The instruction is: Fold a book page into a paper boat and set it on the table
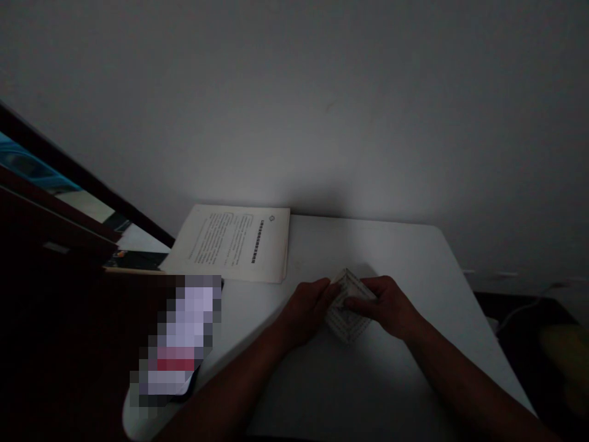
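A folded piece of printed paper, diamond-shaped from above with lines of text along its edges, is held between both hands over the white table. My left hand is closed on its left side, fingers reaching onto the upper face. From the right, my right hand pinches it, thumb lying across the top and the other fingers behind, partly hidden. The dim light leaves the folds hard to make out.
A stack of printed sheets lies at the table's back left against the wall. Nearer, left of my forearm, rests a phone with a blurred screen. The white table has a rounded corner at back right. A dark wooden frame stands left.
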Demonstrator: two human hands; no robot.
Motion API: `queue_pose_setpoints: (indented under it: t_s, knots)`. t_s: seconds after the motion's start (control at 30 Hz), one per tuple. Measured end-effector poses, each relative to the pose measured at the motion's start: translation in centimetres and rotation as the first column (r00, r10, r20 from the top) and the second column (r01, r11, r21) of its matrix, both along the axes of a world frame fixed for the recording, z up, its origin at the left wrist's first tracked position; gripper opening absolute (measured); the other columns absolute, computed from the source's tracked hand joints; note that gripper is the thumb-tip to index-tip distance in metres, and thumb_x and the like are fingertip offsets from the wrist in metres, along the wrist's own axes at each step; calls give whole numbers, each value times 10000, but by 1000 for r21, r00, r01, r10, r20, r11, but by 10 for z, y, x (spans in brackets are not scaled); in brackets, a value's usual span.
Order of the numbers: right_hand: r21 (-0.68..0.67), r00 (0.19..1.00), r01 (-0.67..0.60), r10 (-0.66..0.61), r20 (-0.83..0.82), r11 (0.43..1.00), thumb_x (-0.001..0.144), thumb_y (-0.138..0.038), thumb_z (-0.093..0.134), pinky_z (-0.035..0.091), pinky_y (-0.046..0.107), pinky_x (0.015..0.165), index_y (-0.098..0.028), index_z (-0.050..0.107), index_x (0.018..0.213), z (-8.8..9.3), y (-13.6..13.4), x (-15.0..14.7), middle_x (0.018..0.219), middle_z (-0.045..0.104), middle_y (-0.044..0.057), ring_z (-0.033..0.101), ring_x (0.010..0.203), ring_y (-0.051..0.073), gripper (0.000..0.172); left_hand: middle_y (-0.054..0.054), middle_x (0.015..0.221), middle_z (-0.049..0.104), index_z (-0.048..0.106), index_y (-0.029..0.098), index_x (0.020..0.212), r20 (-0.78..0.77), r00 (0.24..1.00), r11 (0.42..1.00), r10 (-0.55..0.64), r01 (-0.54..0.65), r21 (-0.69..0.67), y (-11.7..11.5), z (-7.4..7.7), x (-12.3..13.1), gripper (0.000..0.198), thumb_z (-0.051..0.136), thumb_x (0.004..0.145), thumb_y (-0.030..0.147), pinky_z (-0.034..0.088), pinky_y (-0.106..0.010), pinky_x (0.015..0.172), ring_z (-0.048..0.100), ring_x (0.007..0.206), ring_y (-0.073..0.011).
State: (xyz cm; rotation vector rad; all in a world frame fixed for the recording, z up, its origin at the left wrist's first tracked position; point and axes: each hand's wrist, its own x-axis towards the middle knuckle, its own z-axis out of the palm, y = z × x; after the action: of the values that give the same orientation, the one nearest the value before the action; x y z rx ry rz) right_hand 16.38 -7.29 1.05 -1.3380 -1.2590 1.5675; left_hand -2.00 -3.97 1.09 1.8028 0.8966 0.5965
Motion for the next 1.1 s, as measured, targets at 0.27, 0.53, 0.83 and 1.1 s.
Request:
queue_pose_setpoints:
  t_s: [0.27, 0.53, 0.83, 1.1]
  knots:
    - [16, 998, -53, 53, -22, 998, 691, -387, 713, 486, 272, 635, -153, 716, 822, 6, 2, 1, 713, 679, 23, 605, 650, 144, 268, 40, 598, 427, 436, 166, 670, -55, 998, 998, -37, 40, 48, 0, 0, -1, 406, 295, 939, 436, 303, -230, 554, 413, 572, -94]
    - [34, 999, -38, 38, -8, 999, 683, -408, 717, 488, 287, 629, -162, 724, 849, 3, 1, 3, 730, 695, 34, 613, 654, 157, 297, 33, 623, 458, 445, 166, 703, -63, 993, 993, -103, 106, 44, 0, 2, -1, 391, 282, 945, 425, 314, -224, 568, 440, 593, -98]
    - [56, 997, -37, 41, -64, 998, 711, -421, 695, 492, 306, 686, -161, 707, 830, 4, 1, 2, 759, 694, 40, 625, 683, 159, 286, 37, 615, 444, 432, 166, 696, -66, 989, 990, -135, 138, 38, 0, 3, -3, 379, 287, 945, 414, 310, -219, 562, 430, 584, -93]
    - [90, 999, 9, -4, -46, 996, 705, -408, 708, 503, 294, 672, -165, 716, 805, 4, -1, 4, 766, 711, 57, 641, 706, 169, 262, 36, 615, 437, 430, 167, 682, -69, 984, 986, -163, 164, 16, -2, 7, -1, 400, 283, 940, 434, 316, -217, 552, 422, 583, -93]
